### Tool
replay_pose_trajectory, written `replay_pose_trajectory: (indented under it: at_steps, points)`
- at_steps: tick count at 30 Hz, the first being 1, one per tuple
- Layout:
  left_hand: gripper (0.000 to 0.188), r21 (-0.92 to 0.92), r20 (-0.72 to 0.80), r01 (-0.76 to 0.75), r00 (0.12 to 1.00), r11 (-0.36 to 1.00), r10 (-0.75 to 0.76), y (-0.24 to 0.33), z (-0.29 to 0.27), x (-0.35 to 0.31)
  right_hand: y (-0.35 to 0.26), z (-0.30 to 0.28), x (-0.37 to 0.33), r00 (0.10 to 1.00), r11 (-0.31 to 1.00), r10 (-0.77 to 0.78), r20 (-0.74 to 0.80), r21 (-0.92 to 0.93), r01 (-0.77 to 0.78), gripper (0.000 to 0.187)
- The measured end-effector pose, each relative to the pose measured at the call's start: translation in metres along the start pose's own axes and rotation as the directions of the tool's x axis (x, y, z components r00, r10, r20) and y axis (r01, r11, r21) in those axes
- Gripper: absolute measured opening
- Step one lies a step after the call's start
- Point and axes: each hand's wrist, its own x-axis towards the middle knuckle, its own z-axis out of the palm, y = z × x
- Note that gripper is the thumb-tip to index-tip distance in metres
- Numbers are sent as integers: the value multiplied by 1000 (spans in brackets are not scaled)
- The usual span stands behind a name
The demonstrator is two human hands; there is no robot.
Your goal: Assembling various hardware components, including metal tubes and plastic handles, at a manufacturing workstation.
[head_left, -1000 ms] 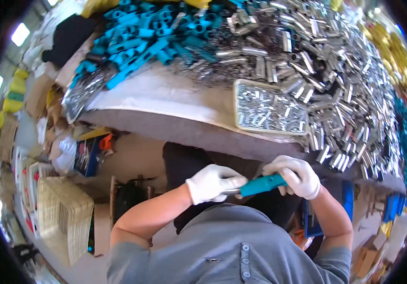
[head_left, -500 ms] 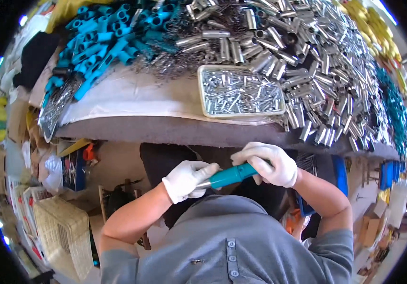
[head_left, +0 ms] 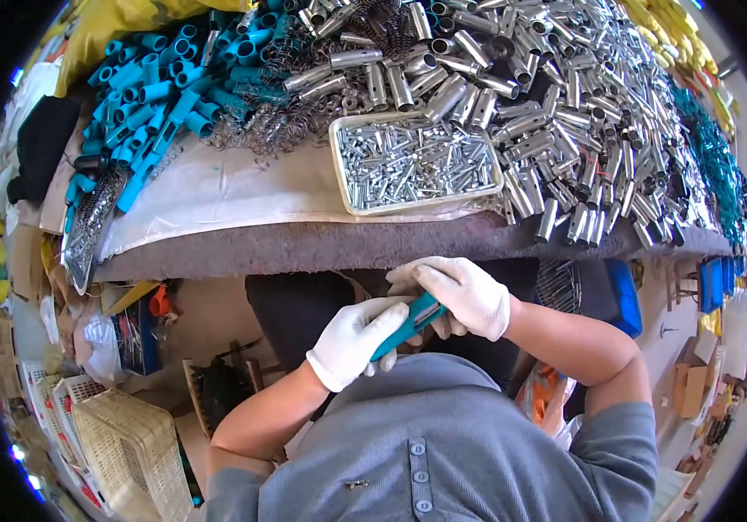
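Observation:
In front of my body, just off the table edge, both white-gloved hands are closed around one teal plastic tube (head_left: 407, 329). My left hand (head_left: 358, 339) wraps its lower left end. On the upper right end sits my right hand (head_left: 465, 296), its fingers curled over the top. Between the gloves a long slot shows in the tube, with something shiny inside. Both ends of the tube are hidden by the gloves.
The table edge (head_left: 304, 244) runs in front of my hands. On it lie teal tubes (head_left: 152, 91), dark wire springs (head_left: 273, 122), shiny metal tubes (head_left: 556, 122) and a white tray (head_left: 426, 206) of small metal pins. A woven basket (head_left: 126, 444) stands low at left.
The tube has turned so its slot shows, and it stands more steeply. My hands have come closer together, and the metal end seen earlier beside my left hand no longer shows.

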Motion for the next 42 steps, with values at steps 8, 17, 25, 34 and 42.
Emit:
replay_pose_trajectory:
  at_steps: [8,17,25,34,42]
  points:
    - [48,-228,1,-117,993,967,120,-9,-9,7,-15,-11,11,998,999,-21,65,-35,23,35]
    - [51,-344,-237,-299,945,890,226,1,-14,9,-47,-71,73,928,151,-371,-18,-988,41,14]
    - [50,-478,-249,-374,925,795,285,-6,-17,10,-67,-53,76,968,-52,-251,7,-999,-6,16]
    - [48,-464,-229,-321,944,825,238,-10,-18,14,-73,-55,77,982,-18,-177,67,-998,65,14]
    - [44,-420,-270,-320,937,849,220,-3,-12,23,-52,-31,28,733,415,-681,-6,-827,379,10]
